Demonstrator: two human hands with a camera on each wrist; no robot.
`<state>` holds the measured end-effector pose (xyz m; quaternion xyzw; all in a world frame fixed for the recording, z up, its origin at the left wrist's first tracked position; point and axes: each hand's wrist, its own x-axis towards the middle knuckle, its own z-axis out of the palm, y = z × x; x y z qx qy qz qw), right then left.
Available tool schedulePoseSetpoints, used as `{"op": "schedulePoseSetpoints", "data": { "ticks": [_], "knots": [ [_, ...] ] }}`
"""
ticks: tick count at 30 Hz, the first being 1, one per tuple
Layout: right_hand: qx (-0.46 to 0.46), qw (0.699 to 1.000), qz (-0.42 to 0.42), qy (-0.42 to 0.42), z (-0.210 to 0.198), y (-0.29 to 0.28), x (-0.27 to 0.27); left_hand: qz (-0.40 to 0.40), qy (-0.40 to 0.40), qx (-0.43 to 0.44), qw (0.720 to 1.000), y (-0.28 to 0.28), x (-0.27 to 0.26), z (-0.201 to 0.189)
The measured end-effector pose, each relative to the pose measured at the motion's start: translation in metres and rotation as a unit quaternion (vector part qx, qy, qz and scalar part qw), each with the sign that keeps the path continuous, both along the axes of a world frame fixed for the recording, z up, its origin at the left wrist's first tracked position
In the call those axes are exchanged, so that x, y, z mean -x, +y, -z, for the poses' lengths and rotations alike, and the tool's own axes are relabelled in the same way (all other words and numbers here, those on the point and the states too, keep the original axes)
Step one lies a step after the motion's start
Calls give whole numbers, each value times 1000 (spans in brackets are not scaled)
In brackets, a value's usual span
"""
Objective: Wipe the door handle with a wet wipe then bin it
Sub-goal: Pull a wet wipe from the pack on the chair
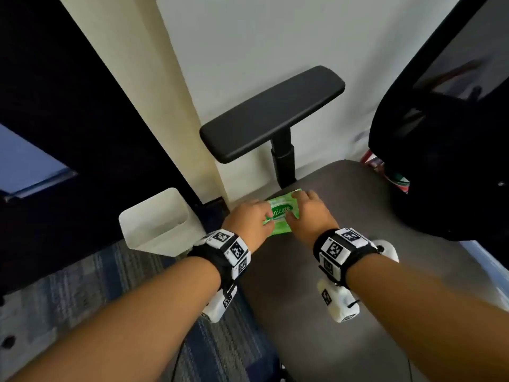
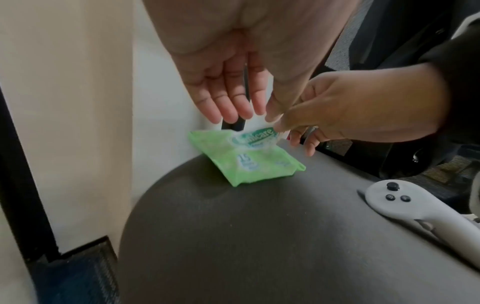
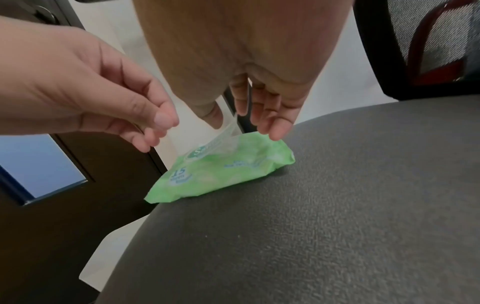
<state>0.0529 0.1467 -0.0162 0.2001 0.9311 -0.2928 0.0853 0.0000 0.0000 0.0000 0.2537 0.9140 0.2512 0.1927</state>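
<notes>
Fingers (image 3: pixel 275 125) of the right hand (image 1: pixel 309 216) point down to the far end of the green wet wipe pack (image 1: pixel 281 213), and its thumb and first finger pinch the clear sticker flap (image 3: pixel 223 133) of the pack, which is peeled up from the top. Only the little finger seems to touch the green wrapper at its far edge. The left hand (image 1: pixel 249 219) is just beside, over the near left part of the pack; in the left wrist view its fingers (image 2: pixel 228 102) are straight and relaxed, pointing down to the pack, and its thumb comes close to the same flap. I cannot tell if the left thumb really touches the flap or only stands next to it. The pack lies flat on the grey seat (image 1: pixel 344 271) of an office chair, near the seat's far left edge, with the number 15 printed on its front. On the same seat, to the right and well apart from the pack, lies a white controller (image 2: pixel 405 203) with small dark buttons. Behind the pack stands the black armrest (image 1: pixel 271 114) of the chair on its post. On the carpet floor to the left of the seat stands a white bin (image 1: pixel 157 221), close to the cream wall (image 1: pixel 165 106) and a dark door (image 1: pixel 68 106).
</notes>
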Motion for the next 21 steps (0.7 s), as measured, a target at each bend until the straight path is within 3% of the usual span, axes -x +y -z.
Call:
{"op": "schedulePoseSetpoints", "data": {
  "ticks": [3,9,15,18,21],
  "knots": [
    [22,999,40,4,8,3,5,-4,-2,28,1000,9,-1,11],
    [39,998,29,46,10,0,10,-13,23,50,998,21,-2,26],
    [166,977,-2,132,8,-4,8,-54,35,19,998,26,2,29],
    [139,981,37,132,18,7,8,-90,14,-27,995,20,5,35],
    [87,993,-8,83,29,16,7,-97,5,-45,994,12,8,40]
  ]
}}
